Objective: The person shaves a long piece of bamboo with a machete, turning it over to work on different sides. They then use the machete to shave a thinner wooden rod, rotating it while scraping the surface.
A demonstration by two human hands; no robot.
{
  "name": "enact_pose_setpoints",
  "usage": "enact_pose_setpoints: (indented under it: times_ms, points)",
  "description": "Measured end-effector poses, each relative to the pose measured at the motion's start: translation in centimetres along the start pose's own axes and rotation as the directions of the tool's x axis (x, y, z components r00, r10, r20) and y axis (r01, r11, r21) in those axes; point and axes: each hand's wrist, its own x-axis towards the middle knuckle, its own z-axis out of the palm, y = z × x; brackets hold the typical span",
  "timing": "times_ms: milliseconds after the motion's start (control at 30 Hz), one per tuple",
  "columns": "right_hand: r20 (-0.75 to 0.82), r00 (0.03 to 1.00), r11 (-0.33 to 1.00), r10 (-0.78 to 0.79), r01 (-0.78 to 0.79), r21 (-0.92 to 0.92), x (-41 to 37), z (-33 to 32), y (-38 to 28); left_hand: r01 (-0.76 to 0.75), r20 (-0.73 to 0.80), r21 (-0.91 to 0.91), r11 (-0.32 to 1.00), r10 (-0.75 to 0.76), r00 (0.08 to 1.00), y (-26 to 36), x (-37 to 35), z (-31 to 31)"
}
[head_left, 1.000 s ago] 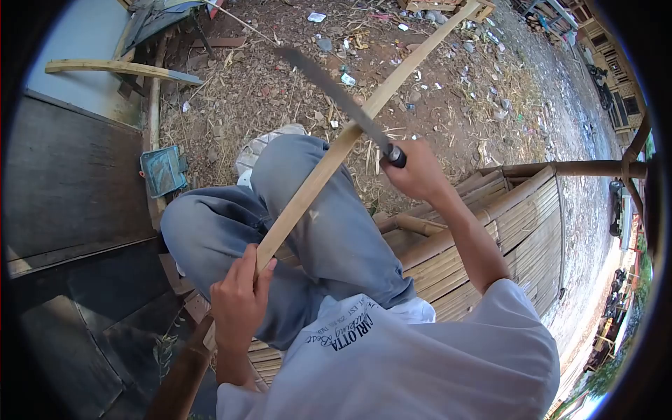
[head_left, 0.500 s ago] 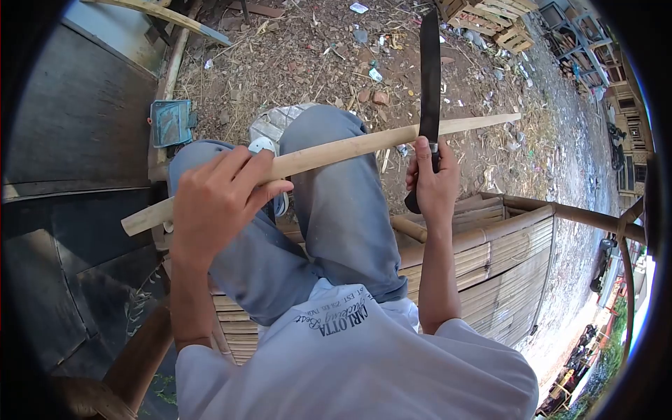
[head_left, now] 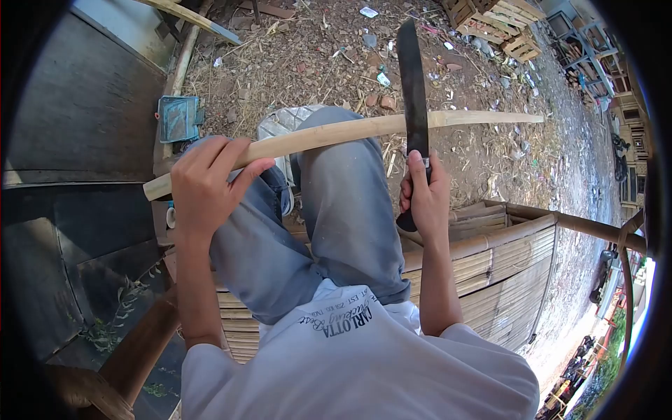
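Note:
A long pale wooden pole point(head_left: 325, 134), tapered toward its right end, lies across above my knees. My left hand point(head_left: 208, 183) is wrapped round it near its thick left end, thumb along the near side. In my right hand point(head_left: 428, 187) is a machete point(head_left: 414, 87), held by its black handle with the thumb at the base of the blade. The dark blade points away from me and crosses over the pole right of my knees. My grey trousers point(head_left: 343, 203) show beneath the pole.
I sit on a bamboo slat bench point(head_left: 500, 255). Littered soil with chips and rubbish spreads ahead. A blue plastic crate point(head_left: 178, 119) stands at the left, by a dark panel wall point(head_left: 84, 98). Wooden crates point(head_left: 493, 24) stand at the far right.
The machete has shifted left along the pole and its tip now leans left. The pole has moved a little right, and its left end has risen with my left hand.

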Motion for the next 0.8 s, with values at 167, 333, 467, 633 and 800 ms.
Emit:
enact_pose_setpoints:
  times_ms: [167, 333, 467, 633, 800]
  points:
    - [-0.157, 0.985, 0.997, 0.073, -0.068, 0.041, 2.0, -0.9, -1.2, 0.24, 0.144, -0.187, 0.952, -0.215, 0.966, 0.5, 0.9, 1.0]
    - [0.127, 0.991, 0.987, 0.044, -0.024, -0.159, -0.2, 0.9, -0.9, 0.239, 0.177, -0.27, 0.933, -0.196, 0.965, -0.1, 0.6, 0.9]
    - [-0.146, 0.989, 0.997, 0.012, -0.023, -0.072, 2.4, -1.2, -1.2, 0.275, 0.2, -0.321, 0.906, -0.219, 0.955, 0.0, 0.2, 0.3]
    - [-0.046, 0.997, 0.991, 0.055, -0.06, -0.116, -0.2, -0.3, -1.9, 0.317, 0.213, -0.387, 0.866, -0.251, 0.944, -0.1, 0.2, -0.1]
    - [0.053, 0.998, 0.994, 0.039, -0.033, -0.099, -0.4, 0.6, -0.8, 0.421, 0.304, -0.418, 0.805, -0.312, 0.9, -0.3, -0.6, -0.8]
